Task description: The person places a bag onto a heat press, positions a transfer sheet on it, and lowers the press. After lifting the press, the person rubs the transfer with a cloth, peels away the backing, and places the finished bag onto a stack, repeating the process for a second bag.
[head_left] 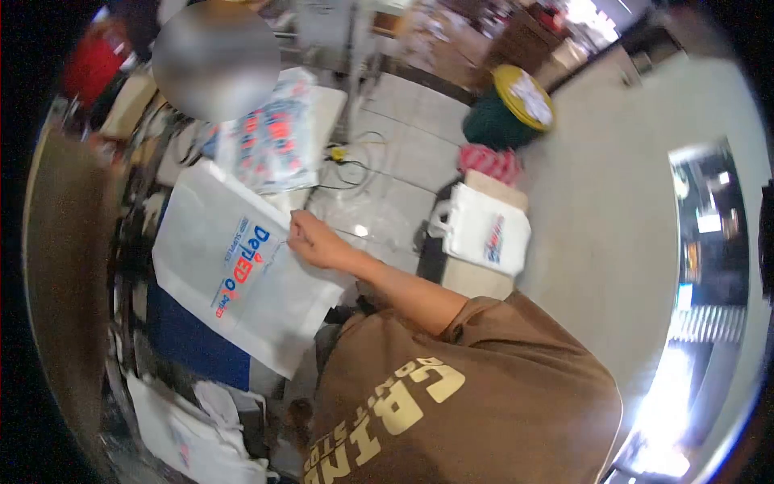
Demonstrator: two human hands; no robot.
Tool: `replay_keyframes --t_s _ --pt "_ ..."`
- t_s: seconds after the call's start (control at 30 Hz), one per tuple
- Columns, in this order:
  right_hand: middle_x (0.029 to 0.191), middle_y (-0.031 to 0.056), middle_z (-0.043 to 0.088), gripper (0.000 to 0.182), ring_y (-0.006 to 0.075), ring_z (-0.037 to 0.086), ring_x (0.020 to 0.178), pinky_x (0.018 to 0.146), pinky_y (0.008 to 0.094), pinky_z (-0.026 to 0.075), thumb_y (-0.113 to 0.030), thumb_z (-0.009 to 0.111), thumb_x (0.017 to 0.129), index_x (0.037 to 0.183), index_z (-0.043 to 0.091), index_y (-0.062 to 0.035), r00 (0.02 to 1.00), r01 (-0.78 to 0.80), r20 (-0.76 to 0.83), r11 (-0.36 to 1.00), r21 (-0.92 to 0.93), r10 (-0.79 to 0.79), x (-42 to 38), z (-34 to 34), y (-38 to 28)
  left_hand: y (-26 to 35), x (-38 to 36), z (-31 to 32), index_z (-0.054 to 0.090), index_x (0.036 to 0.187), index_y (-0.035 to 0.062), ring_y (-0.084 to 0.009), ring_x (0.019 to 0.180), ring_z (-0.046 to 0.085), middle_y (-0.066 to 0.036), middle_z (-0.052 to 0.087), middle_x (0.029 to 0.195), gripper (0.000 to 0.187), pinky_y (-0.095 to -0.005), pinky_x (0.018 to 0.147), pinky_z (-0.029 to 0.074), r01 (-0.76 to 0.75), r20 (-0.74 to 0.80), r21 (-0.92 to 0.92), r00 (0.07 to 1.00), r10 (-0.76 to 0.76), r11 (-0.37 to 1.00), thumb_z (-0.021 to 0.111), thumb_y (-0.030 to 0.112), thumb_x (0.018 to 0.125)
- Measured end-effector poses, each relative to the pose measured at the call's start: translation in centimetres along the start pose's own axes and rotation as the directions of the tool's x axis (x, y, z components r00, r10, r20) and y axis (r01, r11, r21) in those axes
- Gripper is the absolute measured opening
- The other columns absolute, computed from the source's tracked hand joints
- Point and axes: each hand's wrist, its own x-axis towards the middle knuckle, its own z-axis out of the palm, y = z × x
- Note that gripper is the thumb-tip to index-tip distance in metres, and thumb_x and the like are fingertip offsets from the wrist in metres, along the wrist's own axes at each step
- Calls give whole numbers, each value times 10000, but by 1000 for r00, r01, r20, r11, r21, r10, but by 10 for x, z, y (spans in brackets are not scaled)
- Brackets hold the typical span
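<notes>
My right hand (313, 239) is closed on the upper edge of a white cloth-like bag (193, 234) printed with blue and red lettering. The bag spreads out flat to the left of my hand, its lower corner hanging near my brown shirt (484, 387). Beneath it a dark blue surface (193, 335) shows. My left hand does not show; the bag and my body cover that area. Just beyond the held bag lies a pile of similar printed bags (270, 141) with red and blue marks.
A co-worker (214, 97) is beyond the pile. On the right, folded white bags (488, 230) rest on a low support beside a green bin with a yellow rim (508, 109). Cables (355, 169) lie on the tiled floor. More white bags (189, 431) sit at lower left.
</notes>
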Motion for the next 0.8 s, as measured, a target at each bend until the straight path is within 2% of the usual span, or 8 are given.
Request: replay_keyframes --t_s 0.1,0.2,0.23,0.37,0.43,0.57,0.63,0.8 --pt "934 9 551 214 147 531 897 788 347 475 -154 674 989 1099 500 -97 986 38 -165 978 206 -4 -50 -72 72 9 5 -15 760 951 40 -294 783 719 -125 763 891 224 -435 702 565 -9 -49 53 999 12 999 718 246 873" --pt "1280 83 599 371 199 539 1207 1088 376 409 -69 657 941 1294 545 -92 857 -190 -347 859 475 382 -120 -153 87 16 9 -37 762 947 43 -289 776 716 -122 762 883 226 -433 698 565 -20 -107 111 994 32 994 718 252 873" --pt "1374 93 571 479 174 523 1234 1089 342 408 -74 659 985 1439 506 -82 835 -117 -486 946 303 259 -143 -173 116 20 11 -45 762 946 44 -287 774 716 -121 762 881 227 -433 697 565 -30 -123 131 991 46 991 718 254 873" --pt "1646 142 338 875 307 385 1468 1202 405 336 116 567 926 1659 240 -230 362 29 -817 870 492 449 -213 -227 162 35 16 -71 764 941 47 -280 765 712 -117 761 871 230 -431 692 566 -56 -171 200 981 91 978 718 262 874" --pt "1594 157 396 881 304 447 1414 1152 420 419 163 568 898 1619 257 -237 121 305 -822 768 564 556 -243 -244 217 44 15 -84 765 939 49 -277 760 710 -115 760 866 232 -430 689 566 -65 -195 225 975 111 972 718 266 874" --pt "1627 166 345 855 334 425 1440 1178 422 398 162 503 932 1630 234 -253 -208 364 -643 668 649 737 -294 -260 319 47 15 -99 766 934 52 -270 751 707 -111 759 856 235 -428 684 566 -98 -234 243 960 157 965 717 274 874" --pt "1427 144 557 640 326 568 1283 1116 469 467 130 532 951 1504 373 -151 -359 279 -668 758 590 652 -319 -253 394 58 11 -108 767 932 54 -267 747 705 -109 758 851 236 -427 682 567 -97 -250 251 955 162 963 717 278 874" --pt "1381 144 601 446 325 602 1252 1054 471 512 -87 617 947 1382 535 -136 -272 352 -433 508 786 859 -366 -209 527 80 4 -123 769 926 59 -258 735 701 -104 757 839 241 -424 676 567 -79 -278 265 948 155 961 717 288 875"
